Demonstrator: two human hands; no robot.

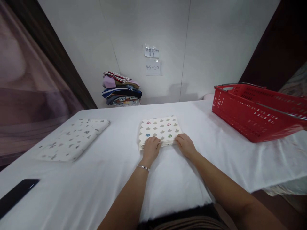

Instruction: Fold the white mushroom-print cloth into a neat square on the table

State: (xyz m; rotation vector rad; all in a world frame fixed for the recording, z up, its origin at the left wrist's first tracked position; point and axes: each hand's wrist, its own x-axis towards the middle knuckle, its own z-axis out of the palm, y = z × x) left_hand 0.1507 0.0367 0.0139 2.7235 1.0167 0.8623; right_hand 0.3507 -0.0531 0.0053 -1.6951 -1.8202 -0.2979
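Note:
A folded white cloth (158, 127) with grey, red, blue and green motifs lies flat on the white-covered table (120, 179). At its near edge, left of the middle, my left hand (152, 147) has its fingers curled over the layers; a silver bracelet circles that wrist. My right hand (186, 145) grips the near right corner of the same cloth. Both thumbs sit by the front edge, and the fingertips under the fold are partly hidden. Several folded layers show along this edge between the hands.
To the left lies another folded patterned cloth (72, 140), with a black phone (18, 193) nearer me. A red plastic basket (254, 118) stands at the right. Beyond the far edge is a stack of folded clothes (122, 91), below paper signs (153, 67) on the wall.

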